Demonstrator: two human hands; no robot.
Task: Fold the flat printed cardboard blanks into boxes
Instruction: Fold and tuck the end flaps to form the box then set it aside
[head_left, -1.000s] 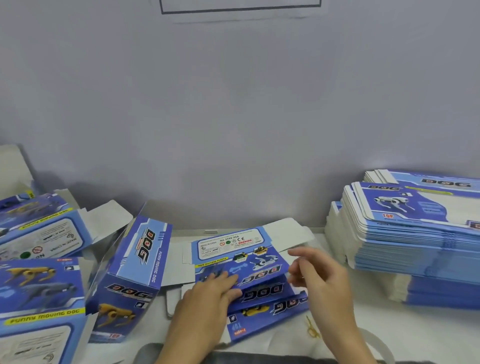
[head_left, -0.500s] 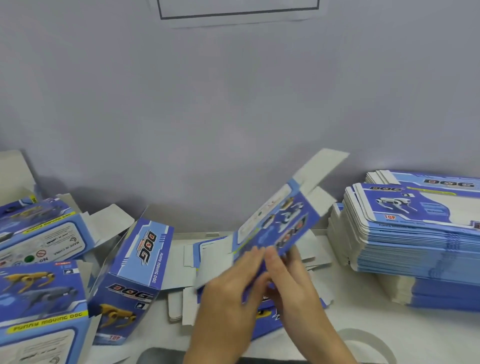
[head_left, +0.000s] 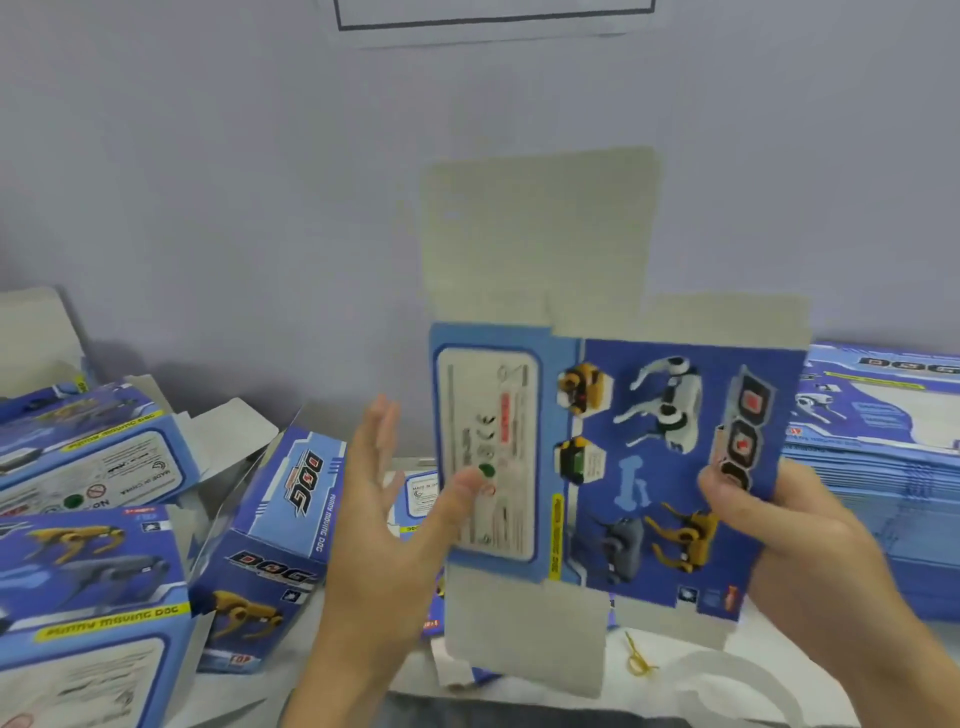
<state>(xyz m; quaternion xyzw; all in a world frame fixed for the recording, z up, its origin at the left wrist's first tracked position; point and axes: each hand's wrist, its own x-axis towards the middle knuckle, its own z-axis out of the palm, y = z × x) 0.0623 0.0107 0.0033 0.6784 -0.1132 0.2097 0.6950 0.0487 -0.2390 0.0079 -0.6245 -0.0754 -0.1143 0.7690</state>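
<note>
A right hand (head_left: 795, 545) pinches the right edge of a flat printed cardboard blank (head_left: 613, 457), thumb on the glossy blue face and curled fingers behind, holding it upright above the white table (head_left: 810, 670) in mid-frame. The left hand (head_left: 384, 530) is spread, fingers straight and pointing to 12 o'clock, only its thumb tip touching the blank's pale label panel; whether the fingers behind also touch cannot be told.

Largest in view, the plain grey wall (head_left: 260, 182) fills the upper half, with a white sheet (head_left: 493, 21) bearing a dark ruled border at 12 o'clock. At 3 o'clock of the blank a thick, square-edged stack of unfolded blanks (head_left: 883, 467) lies flat, blue print uppermost, white edges layered. At 9 o'clock stands a cluster of folded boxes (head_left: 104, 519), blue and glossy, printed with yellow and grey robot dogs, several with raw grey flaps open.

The held blank shows matte grey-brown uncoated flaps at top and bottom, one tall rectangular flap rising to 12 o'clock, and a blue panel with a white dog, yellow dog and bone shape. More flat blanks (head_left: 415, 499) lie on the table behind it. At 5 o'clock of the blank a small yellow rubber band (head_left: 638, 657) lies twisted beside a curved white paper strip (head_left: 753, 675).
</note>
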